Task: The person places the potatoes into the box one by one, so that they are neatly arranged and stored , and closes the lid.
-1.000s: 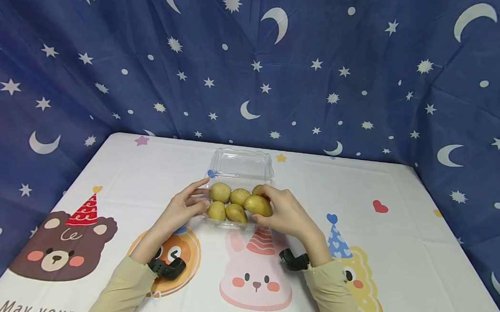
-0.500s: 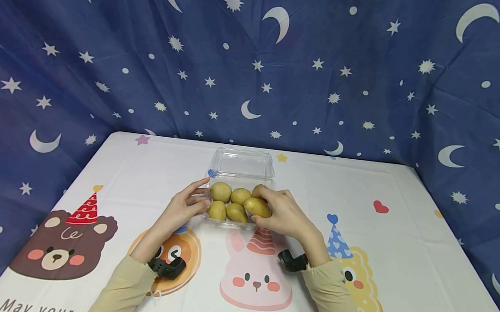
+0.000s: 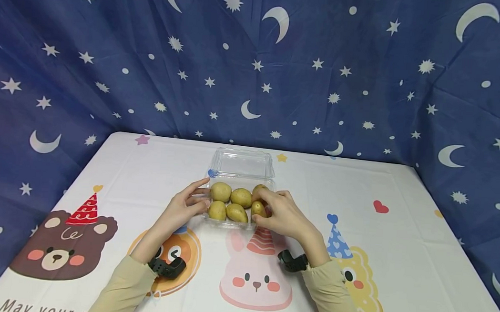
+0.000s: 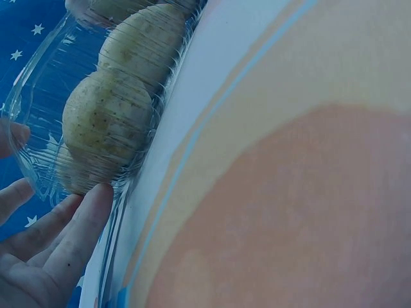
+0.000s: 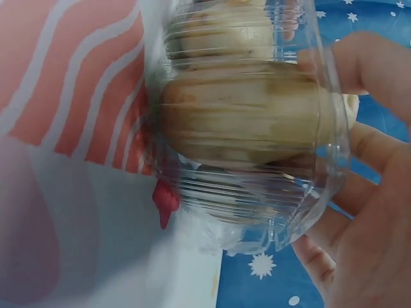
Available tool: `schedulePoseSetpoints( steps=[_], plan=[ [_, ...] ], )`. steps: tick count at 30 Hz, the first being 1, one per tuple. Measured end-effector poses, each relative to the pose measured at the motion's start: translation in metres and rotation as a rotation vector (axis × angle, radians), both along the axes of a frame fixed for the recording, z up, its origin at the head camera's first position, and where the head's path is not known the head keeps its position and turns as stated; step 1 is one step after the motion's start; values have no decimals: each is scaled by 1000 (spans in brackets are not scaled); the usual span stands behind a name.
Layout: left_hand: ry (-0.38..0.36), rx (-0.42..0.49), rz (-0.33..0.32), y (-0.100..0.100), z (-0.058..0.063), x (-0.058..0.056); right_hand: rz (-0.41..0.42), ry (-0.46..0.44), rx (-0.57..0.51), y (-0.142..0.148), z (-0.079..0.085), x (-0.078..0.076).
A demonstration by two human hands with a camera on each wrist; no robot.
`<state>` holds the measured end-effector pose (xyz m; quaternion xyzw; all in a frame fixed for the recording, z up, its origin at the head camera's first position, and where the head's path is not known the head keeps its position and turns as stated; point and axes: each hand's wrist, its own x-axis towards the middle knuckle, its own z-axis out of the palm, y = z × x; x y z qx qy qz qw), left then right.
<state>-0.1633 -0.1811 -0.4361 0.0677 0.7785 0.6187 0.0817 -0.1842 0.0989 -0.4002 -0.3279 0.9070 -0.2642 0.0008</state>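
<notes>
A clear plastic clamshell box (image 3: 228,225) stands mid-table, its lid (image 3: 242,162) folded back away from me. Several yellow-brown potatoes (image 3: 237,212) lie inside in two rows. At the front right corner, my right hand (image 3: 288,214) holds a potato (image 3: 257,208) between thumb and fingers. This potato stands on end inside the box, seen through the ribbed wall in the right wrist view. My left hand (image 3: 184,205) steadies the box's left side with extended fingers, whose tips touch the plastic in the left wrist view. Behind the right fingers, another potato (image 3: 258,189) is partly hidden.
The white tablecloth (image 3: 342,190) carries printed cartoon animals and party hats. A blue curtain (image 3: 254,80) with moons and stars hangs behind the table and along both sides. Each wrist wears a black camera strap (image 3: 167,267).
The potato in my right hand has turned from lying sideways to standing on end and has sunk lower into the front right corner. The left hand and the box stay where they were.
</notes>
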Motion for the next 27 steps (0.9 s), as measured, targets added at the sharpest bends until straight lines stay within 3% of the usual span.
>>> schedulePoseSetpoints(
  steps=[12,27],
  plan=[
    [-4,6,2,0,-1,-1,-43,96,65,-4,-2,1],
    [-5,7,1,0,1,0,-81,99,46,-5,-2,1]
  ],
)
